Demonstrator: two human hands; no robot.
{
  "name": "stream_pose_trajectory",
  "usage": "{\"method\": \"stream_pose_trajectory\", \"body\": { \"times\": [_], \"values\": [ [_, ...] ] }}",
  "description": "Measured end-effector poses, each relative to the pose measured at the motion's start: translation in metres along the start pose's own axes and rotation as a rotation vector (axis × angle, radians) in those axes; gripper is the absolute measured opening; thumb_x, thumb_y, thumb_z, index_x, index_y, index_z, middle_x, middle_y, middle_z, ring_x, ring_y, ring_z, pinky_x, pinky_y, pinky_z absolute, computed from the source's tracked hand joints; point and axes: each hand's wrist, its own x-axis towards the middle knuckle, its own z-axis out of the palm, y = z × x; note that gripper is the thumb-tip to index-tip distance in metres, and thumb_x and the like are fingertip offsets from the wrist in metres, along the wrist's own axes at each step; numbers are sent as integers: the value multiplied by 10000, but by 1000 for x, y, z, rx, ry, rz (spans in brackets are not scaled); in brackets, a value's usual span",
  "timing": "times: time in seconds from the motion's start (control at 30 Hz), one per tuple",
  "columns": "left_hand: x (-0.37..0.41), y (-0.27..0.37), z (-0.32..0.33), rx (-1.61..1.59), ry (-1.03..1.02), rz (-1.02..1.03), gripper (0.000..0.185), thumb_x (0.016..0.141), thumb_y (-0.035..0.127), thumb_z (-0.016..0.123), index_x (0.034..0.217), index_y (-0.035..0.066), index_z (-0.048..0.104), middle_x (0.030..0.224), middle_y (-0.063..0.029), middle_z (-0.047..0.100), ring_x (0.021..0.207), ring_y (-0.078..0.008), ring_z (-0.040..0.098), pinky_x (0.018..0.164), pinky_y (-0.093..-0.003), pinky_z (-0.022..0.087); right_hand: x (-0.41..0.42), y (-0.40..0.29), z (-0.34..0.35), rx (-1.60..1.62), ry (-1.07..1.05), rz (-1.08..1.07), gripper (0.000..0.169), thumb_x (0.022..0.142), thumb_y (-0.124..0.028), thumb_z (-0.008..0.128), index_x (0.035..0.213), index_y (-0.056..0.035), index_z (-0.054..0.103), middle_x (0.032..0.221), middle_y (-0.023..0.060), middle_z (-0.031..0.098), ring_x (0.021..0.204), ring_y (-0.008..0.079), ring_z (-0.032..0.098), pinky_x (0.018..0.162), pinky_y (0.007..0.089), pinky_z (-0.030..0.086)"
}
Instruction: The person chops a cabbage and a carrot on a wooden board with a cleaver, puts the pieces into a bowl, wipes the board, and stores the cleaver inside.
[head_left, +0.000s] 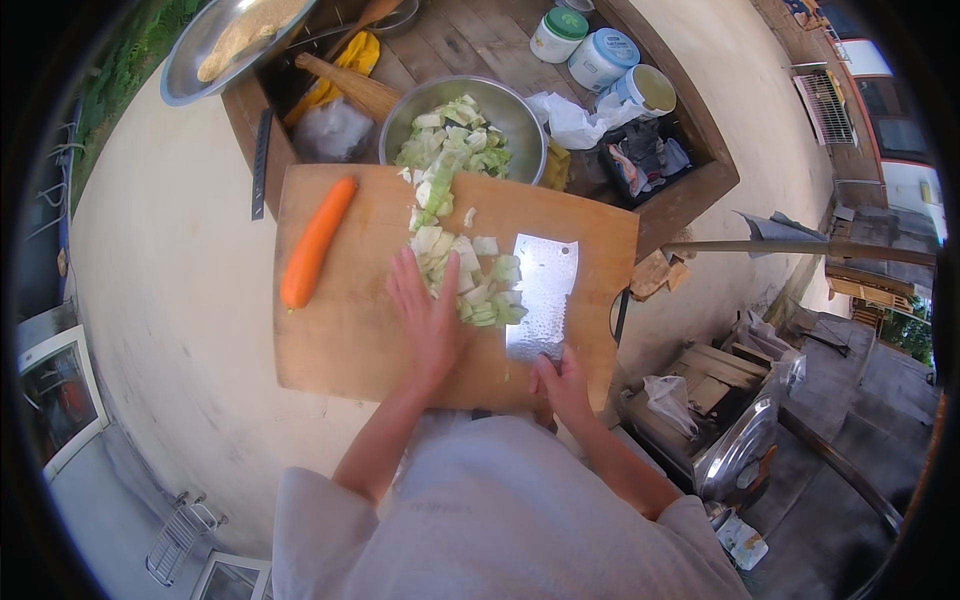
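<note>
Chopped cabbage lies in a pile on a wooden cutting board. My left hand rests against the pile's left side, fingers spread. On the right, my right hand grips a cleaver near the handle, which the hand mostly hides. Its hammered blade lies nearly flat over the board, its left edge touching the cabbage. A whole carrot lies along the board's left side. Just beyond the board, a steel bowl holds more cut cabbage, and some pieces trail from its rim onto the board.
Behind the board, a wooden table with a raised rim carries a hand broom, several plastic tubs and a white plastic bag. A metal basin stands at the far left. A stove-like unit is at right.
</note>
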Motion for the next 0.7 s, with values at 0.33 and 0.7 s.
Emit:
{"method": "stream_pose_trajectory", "body": {
  "times": [0.33,0.7],
  "values": [
    [132,-26,24,-41,139,184,981,606,278,910,1472,164,462,1401,-249,446,1250,-423,458,1043,-494,391,105,-75,75,113,53,-169,183,1013,-138,557,930,-46,421,719,50,559,516,116,552,467,279,470],
    [261,-51,74,-349,-145,-148,845,667,277,804,1442,133,498,1459,-321,355,1321,-475,419,1089,-464,394,205,-159,84,-24,51,-221,179,947,-116,585,885,-15,451,676,63,548,457,154,563,413,319,461]
  ]
}}
